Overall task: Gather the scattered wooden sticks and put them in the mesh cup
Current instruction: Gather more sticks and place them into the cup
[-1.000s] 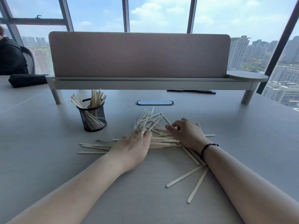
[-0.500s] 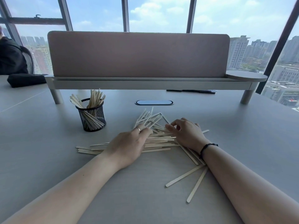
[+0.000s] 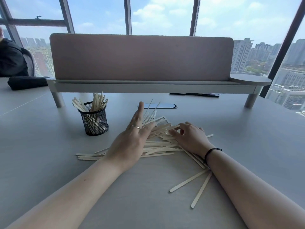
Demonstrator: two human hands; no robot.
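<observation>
Both grips spread open on scattered wooden sticks (image 3: pixel 158 147); mesh cup (image 3: pixel 94 120) holds upright sticks.

Ring (image 3: pixel 135 127), black wristband (image 3: pixel 209 152), bare forearms

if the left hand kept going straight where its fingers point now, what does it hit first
Probably the dark oval desk insert: the left hand points away from the body, up over the wooden sticks, passing right of the mesh cup. Depth is unclear.
</observation>
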